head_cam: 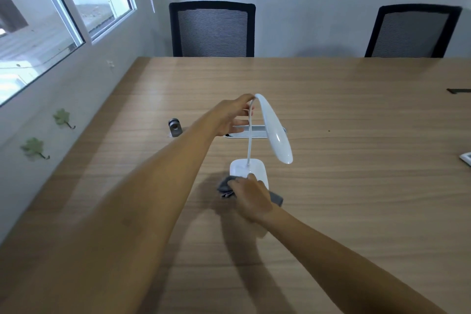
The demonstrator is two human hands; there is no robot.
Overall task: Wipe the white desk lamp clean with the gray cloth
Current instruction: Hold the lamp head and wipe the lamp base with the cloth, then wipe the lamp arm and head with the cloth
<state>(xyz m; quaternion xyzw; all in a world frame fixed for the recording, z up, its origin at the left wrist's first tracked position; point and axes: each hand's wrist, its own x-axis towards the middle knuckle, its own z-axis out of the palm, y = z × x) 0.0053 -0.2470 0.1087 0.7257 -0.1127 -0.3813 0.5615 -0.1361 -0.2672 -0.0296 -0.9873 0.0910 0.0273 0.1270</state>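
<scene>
The white desk lamp (pixel 276 132) stands on the wooden table (pixel 356 199), its oval head bent toward me on a thin curved neck. My left hand (pixel 230 116) pinches the top of the neck where it meets the head. My right hand (pixel 251 195) presses the bunched gray cloth (pixel 225 186) against the near left part of the lamp's white base (pixel 244 167). A corner of the cloth sticks out to the right of my wrist. Part of the base is hidden under my hand.
A small dark metal cylinder (pixel 174 127) sits left of the lamp. A silver cable slot (pixel 252 132) lies behind it. Two black mesh chairs (pixel 212 29) (pixel 411 32) stand at the far edge. A white object (pixel 466 158) lies at the right edge, with a wall and windows to the left.
</scene>
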